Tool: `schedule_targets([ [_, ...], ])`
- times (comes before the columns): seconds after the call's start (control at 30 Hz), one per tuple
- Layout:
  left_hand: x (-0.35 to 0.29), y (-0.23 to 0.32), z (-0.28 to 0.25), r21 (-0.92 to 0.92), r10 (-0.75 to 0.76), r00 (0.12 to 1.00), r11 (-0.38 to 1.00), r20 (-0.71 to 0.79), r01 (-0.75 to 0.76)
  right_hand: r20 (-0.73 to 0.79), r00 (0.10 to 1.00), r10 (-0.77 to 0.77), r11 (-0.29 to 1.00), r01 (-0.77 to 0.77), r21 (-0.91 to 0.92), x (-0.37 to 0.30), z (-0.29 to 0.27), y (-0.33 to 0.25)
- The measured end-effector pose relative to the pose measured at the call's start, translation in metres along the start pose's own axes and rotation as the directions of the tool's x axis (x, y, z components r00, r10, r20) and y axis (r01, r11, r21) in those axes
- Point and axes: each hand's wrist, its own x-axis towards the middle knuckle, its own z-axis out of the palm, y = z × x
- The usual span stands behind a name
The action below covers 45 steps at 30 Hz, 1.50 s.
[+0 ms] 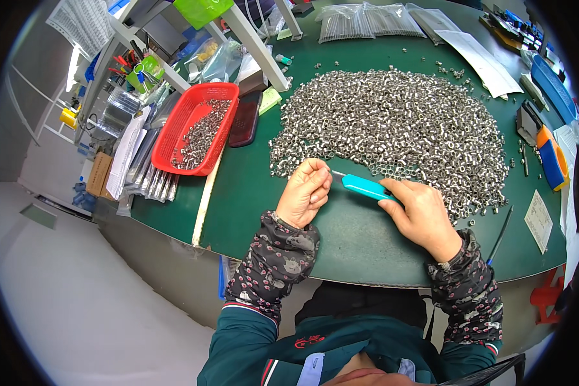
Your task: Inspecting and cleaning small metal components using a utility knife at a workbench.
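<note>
My right hand (424, 217) grips a teal-handled knife (365, 186), a box-cutter by its look, pointing left. Its thin grey blade reaches to the fingertips of my left hand (305, 193). Those fingers are pinched together; whatever small thing may be between them is hidden. Just beyond both hands spreads a big heap of small, short metal sleeves (392, 122), shiny and hollow. Loose ones lie along the heap's near edge, close under the knife.
A red plastic basket (163, 151) with more metal sleeves stands left, beside a dark phone-like case (245, 119). Bagged rods (370, 22) lie at the back. Right are an orange-and-blue tape dispenser (553, 157), a paper tag (538, 220), a pen (500, 236) and a blue tray (553, 87).
</note>
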Motion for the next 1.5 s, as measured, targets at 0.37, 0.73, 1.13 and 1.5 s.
schedule_targets([
  [0.37,-0.0013,0.0011,0.0004,-0.002,-0.026,1.0,1.0,0.017,0.026,0.027,1.0,0.001,0.998,-0.003,0.068,-0.0002,0.0026,0.0027],
  [0.73,-0.0019,-0.0018,0.0004,0.064,0.01,1.0,0.998,0.0,-0.01,0.075,0.997,0.031,0.991,-0.04,0.126,0.0005,0.001,0.003],
  [1.13,-0.0029,-0.0034,0.0047,0.13,0.039,0.999,0.991,-0.035,-0.034,-0.004,1.0,-0.011,0.999,0.01,-0.031,-0.0005,0.0027,0.0002],
  [1.5,-0.0024,-0.0033,0.0054,0.199,0.028,0.996,0.98,-0.09,-0.01,-0.083,0.991,-0.11,0.986,0.098,-0.135,-0.0008,0.0046,0.0013],
])
